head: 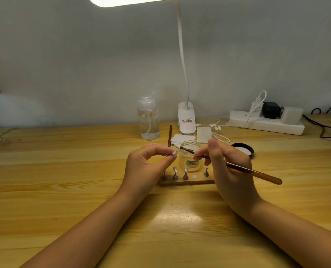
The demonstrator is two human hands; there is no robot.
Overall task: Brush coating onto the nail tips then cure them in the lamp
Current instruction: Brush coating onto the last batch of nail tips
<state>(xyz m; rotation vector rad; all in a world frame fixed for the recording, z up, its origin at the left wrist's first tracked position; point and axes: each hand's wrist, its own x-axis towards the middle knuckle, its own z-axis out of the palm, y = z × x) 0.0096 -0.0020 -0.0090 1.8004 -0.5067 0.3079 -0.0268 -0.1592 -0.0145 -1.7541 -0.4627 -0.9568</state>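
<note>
Left hand (147, 167) raised over the wooden table (64, 171) – thumb and curled fingers pinch a small metal peg carrying a nail tip (175, 153), held up level with the jar rim, tip facing right. Clear jar (190, 158) stands open just beyond the wooden holder (186, 180), between the two hands. On the holder: three pegs at left, two of them bearing nail tips, one bare white disc, one peg at right. Right hand (230, 171) grips the brush (238, 167) pen-style, fingers curled round the amber handle – dark bristle end lies across the jar mouth, pointing toward the held tip, not touching it. Black lid (243, 148) lies behind the right hand. Pump bottle (148, 118), desk lamp base (186, 118) and power strip (267, 122) stand along the wall
</note>
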